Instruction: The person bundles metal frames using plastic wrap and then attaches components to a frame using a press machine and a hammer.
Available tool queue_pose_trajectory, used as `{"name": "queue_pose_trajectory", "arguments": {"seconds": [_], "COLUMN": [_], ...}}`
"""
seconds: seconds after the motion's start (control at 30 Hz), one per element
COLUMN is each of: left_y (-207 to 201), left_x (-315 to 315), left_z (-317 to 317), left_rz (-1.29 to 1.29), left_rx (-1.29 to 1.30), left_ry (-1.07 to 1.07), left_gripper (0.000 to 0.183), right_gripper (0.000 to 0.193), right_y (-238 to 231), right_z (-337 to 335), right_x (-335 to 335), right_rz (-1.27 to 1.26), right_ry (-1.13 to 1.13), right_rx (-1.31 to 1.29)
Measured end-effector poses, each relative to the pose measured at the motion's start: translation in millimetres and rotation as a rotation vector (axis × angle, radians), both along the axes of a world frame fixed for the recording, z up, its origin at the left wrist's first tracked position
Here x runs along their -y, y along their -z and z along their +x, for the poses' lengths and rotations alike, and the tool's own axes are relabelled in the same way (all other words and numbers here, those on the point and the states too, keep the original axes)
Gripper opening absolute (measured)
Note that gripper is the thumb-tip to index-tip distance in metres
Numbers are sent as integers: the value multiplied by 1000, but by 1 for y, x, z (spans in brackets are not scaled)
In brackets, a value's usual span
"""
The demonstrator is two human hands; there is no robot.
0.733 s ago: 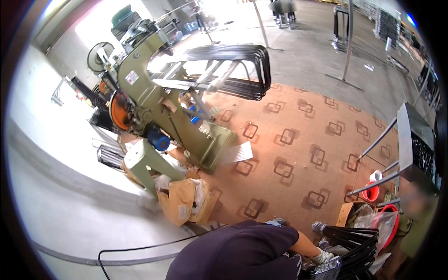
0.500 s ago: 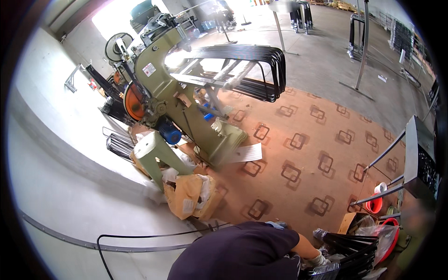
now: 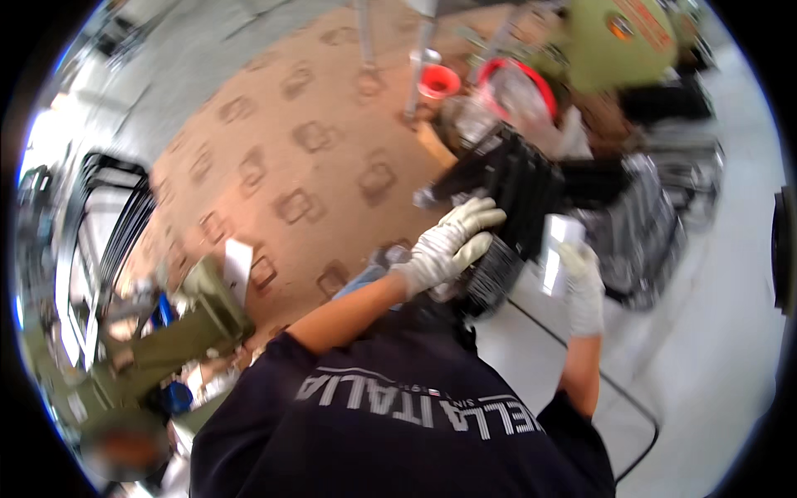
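Observation:
My left hand [image 3: 452, 241], in a white work glove, lies against the near-left side of a bundle of black metal frames [image 3: 519, 187]. Its fingers are stretched out, with the thumb apart. Clear plastic film [image 3: 491, 278] covers the near end of the bundle. To the right, my gloved right hand [image 3: 584, 286] is closed around a shiny, pale roll of plastic film [image 3: 560, 249], held upright and apart from the bundle. Motion blur softens both hands.
More film-wrapped black bundles [image 3: 635, 232] lie on the right by the white wall. Beyond are a red tub [image 3: 544, 83] with plastic in it, a small red bucket [image 3: 438, 81] and a green machine [image 3: 623, 41]. Another green machine [image 3: 158, 340] stands left on the patterned brown flooring [image 3: 315, 174].
The view has swung right, bringing the bundle nearer the middle and the green machine with hung frames to the left. Both gloved hands and the film roll now show; before, they were mostly hidden.

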State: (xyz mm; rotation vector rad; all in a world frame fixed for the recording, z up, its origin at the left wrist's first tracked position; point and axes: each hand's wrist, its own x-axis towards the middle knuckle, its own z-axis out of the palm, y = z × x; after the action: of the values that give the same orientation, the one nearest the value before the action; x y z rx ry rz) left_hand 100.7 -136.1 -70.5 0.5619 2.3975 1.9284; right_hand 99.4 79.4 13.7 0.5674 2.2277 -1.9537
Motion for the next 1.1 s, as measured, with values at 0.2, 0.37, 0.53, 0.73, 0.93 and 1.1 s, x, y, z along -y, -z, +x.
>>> {"name": "queue_pose_trajectory", "arguments": {"seconds": [0.2,0.37,0.53,0.73,0.93,1.1], "left_y": [19,77,136,168,176,85], "left_x": [-38,-79,-33,-55,-101,-61], "left_z": [31,-7,-34,-33,-31,-73], "left_rz": [-310,727,483,1197,-8,-233], "left_rx": [-181,667,866,1200,604,260], "left_ry": [-329,-99,-277,-299,-261,-906], "left_gripper": [46,73,71,55,42,13], "right_gripper": [58,42,33,35,39,42], "right_y": [34,71,77,193,211,211], "right_z": [2,-31,-47,-24,-24,-26], "right_x": [46,0,-8,-28,-26,-45], "right_rz": [1044,907,270,-27,-193,-283], "right_ry": [-413,-482,121,107,18,-28], "right_rx": [-184,-204,-36,279,315,347]}}
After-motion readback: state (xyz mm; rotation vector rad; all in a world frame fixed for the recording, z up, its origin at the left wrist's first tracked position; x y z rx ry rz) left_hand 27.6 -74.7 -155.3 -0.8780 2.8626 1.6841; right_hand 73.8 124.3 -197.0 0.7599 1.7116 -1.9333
